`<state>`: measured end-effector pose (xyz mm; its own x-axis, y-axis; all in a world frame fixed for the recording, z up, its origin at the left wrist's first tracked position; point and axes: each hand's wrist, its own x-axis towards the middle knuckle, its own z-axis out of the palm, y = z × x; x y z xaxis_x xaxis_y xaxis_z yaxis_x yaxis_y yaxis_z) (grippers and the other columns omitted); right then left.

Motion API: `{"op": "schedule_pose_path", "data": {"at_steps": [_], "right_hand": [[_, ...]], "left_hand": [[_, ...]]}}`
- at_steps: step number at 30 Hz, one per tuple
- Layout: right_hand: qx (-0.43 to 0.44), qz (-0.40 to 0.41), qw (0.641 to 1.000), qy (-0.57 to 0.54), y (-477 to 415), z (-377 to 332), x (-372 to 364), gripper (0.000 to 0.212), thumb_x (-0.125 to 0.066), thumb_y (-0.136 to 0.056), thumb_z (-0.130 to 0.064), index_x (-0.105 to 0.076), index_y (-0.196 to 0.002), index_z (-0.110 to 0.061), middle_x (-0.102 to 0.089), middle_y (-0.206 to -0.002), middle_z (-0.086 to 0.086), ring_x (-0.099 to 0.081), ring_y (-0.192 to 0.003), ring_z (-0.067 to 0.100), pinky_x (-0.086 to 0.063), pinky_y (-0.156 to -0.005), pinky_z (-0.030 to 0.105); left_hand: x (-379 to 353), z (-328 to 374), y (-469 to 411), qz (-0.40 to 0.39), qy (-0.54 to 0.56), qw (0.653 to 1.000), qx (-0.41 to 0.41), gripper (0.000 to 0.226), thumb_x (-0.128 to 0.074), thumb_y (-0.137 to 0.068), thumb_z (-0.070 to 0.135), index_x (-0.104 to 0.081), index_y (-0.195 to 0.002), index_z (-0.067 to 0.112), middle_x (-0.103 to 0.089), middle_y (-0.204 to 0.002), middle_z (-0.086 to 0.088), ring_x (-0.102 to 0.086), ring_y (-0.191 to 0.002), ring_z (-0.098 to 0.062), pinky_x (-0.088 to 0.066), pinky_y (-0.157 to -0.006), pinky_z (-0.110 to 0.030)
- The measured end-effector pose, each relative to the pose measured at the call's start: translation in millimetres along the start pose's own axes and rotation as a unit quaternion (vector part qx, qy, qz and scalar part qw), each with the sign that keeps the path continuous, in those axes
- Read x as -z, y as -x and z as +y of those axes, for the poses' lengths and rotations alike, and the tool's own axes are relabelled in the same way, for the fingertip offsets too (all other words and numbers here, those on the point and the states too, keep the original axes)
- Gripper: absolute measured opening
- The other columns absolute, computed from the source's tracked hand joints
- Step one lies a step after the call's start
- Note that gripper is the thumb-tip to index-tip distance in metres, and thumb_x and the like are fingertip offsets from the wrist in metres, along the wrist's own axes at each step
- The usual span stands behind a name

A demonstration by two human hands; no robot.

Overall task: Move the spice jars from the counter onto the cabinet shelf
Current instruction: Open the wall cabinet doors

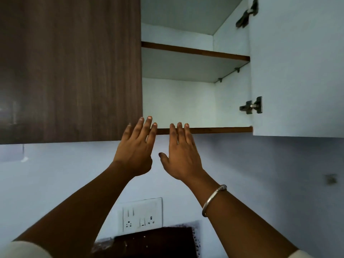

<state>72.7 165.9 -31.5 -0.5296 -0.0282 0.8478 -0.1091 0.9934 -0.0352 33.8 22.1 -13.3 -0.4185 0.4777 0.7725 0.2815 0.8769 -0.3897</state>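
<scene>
Both my hands are raised in front of the open wall cabinet, fingers straight and holding nothing. My left hand (pixel 136 149) reaches the front edge of the bottom shelf (pixel 214 130) near the shut left door. My right hand (pixel 181 155), with a metal bangle on its wrist, lies just right of it, fingertips at the same edge. The upper shelf (pixel 197 51) shows only its underside and brown edge. No spice jar shows in this view, and the top of the bottom shelf is hidden from below.
The shut dark wood door (pixel 70 67) fills the left. The open right door (pixel 297 67) hangs on two hinges, white inside. A white socket plate (pixel 142 214) is on the wall below, above a dark counter corner (pixel 152 241).
</scene>
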Motion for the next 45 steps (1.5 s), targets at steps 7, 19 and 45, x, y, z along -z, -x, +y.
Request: {"op": "schedule_pose_path", "data": {"at_steps": [7,19,45], "right_hand": [[-0.057,0.003,0.993,-0.106,-34,-43,-49,0.082,-0.037,-0.090,-0.057,0.001,-0.149,-0.013,-0.007,-0.158,0.009,-0.001,-0.145,0.028,-0.003,-0.116,0.042],[-0.160,0.081,0.956,-0.232,-48,-89,-57,0.055,-0.056,-0.089,-0.029,-0.032,-0.139,-0.023,-0.047,-0.135,0.009,-0.035,-0.131,0.029,-0.037,-0.103,0.048],[-0.057,0.144,0.885,-0.440,34,-154,102,0.015,-0.062,-0.084,-0.021,-0.052,-0.091,-0.013,-0.064,-0.083,0.005,-0.059,-0.070,0.020,-0.047,-0.057,0.026]], "left_hand": [[-26,-48,-6,0.031,-0.008,0.999,0.002,0.091,-0.051,-0.083,0.040,0.004,-0.148,0.012,0.010,-0.157,-0.011,0.009,-0.145,-0.030,0.003,-0.114,-0.049],[-30,-63,-7,0.072,-0.052,0.995,-0.044,0.077,-0.042,-0.094,0.038,0.011,-0.147,0.025,0.009,-0.158,-0.009,0.000,-0.144,-0.035,-0.008,-0.113,-0.055],[174,-48,96,0.062,-0.015,0.996,0.063,0.072,-0.060,-0.075,0.060,-0.029,-0.137,0.041,-0.004,-0.156,-0.019,-0.027,-0.135,-0.046,-0.043,-0.096,-0.053]]}}
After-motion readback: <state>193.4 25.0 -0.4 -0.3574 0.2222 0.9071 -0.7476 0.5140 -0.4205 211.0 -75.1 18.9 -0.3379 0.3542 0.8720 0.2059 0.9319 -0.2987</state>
